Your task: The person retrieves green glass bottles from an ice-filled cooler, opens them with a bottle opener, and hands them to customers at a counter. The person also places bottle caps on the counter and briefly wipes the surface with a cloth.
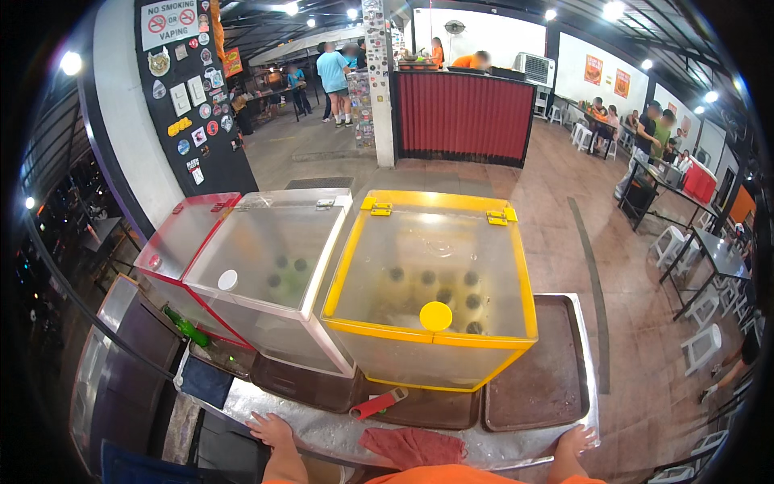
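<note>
My left hand rests with fingers spread on the edge of a metal counter, holding nothing. At the counter's right corner lies my right hand, fingers apart, also without anything in it. Between them are a crumpled red cloth and a red flat bottle opener, which lies partly on a brown tray. Behind stands a clear box with yellow edges, its lid down, with several dark round bottle tops dimly visible inside. To its left are a white-edged box and a red-edged box.
A brown tray lies at the counter's right. A green bottle and a dark folded cloth are at the left. Beyond stand a sticker-covered pillar, a red-fronted counter, white stools and several people.
</note>
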The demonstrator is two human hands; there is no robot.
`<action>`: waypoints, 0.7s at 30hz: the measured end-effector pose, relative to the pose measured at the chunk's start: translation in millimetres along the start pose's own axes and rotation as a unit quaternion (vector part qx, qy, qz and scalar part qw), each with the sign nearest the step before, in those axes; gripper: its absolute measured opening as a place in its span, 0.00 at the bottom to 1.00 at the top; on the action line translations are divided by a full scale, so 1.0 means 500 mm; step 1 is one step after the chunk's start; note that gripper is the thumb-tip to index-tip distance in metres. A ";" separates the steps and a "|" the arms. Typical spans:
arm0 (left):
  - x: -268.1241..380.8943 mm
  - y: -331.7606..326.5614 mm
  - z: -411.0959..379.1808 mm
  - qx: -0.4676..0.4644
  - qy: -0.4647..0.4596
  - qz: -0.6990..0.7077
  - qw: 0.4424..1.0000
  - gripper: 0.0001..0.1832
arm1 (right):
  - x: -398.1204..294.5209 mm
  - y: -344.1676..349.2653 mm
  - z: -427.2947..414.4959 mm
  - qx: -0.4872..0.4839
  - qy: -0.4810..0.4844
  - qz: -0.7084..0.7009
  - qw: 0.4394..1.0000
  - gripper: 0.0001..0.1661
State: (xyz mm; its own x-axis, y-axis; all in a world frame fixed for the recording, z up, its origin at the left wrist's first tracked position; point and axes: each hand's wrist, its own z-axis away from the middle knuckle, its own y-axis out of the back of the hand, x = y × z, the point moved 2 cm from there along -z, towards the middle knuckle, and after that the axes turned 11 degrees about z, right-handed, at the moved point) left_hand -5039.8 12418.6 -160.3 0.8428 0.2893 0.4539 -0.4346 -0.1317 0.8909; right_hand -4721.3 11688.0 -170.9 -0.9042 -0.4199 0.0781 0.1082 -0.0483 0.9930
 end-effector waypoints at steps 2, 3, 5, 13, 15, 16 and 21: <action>0.002 0.000 0.001 -0.001 -0.001 -0.002 1.000 0.29 | 0.003 0.003 0.002 -0.006 0.002 -0.013 1.000 0.32; 0.000 -0.003 -0.001 0.004 0.000 -0.002 1.000 0.29 | 0.004 0.001 0.001 -0.003 0.005 -0.013 1.000 0.32; -0.005 -0.011 -0.007 0.013 0.001 -0.001 1.000 0.29 | 0.001 -0.010 -0.006 0.002 0.011 -0.012 1.000 0.32; 0.005 0.012 0.008 0.004 0.005 0.003 1.000 0.29 | -0.003 0.015 0.011 -0.006 0.022 -0.019 1.000 0.31; -0.009 0.009 0.002 0.008 0.004 0.001 1.000 0.29 | -0.003 0.031 0.026 -0.008 0.030 -0.017 0.999 0.31; -0.010 -0.003 -0.004 0.011 0.000 0.000 1.000 0.29 | 0.002 0.001 0.000 0.011 0.044 0.003 0.999 0.31; 0.009 -0.022 -0.011 -0.001 -0.008 -0.023 1.000 0.29 | 0.019 -0.077 -0.060 0.051 0.086 0.127 0.987 0.29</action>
State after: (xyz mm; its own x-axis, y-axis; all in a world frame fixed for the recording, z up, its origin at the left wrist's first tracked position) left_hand -5033.1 12426.8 -168.2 0.8667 0.2803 0.4126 -0.3959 -0.1167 0.9109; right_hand -4721.7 11658.7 -211.3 -0.7688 -0.5552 0.3174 0.2718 0.1657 0.9480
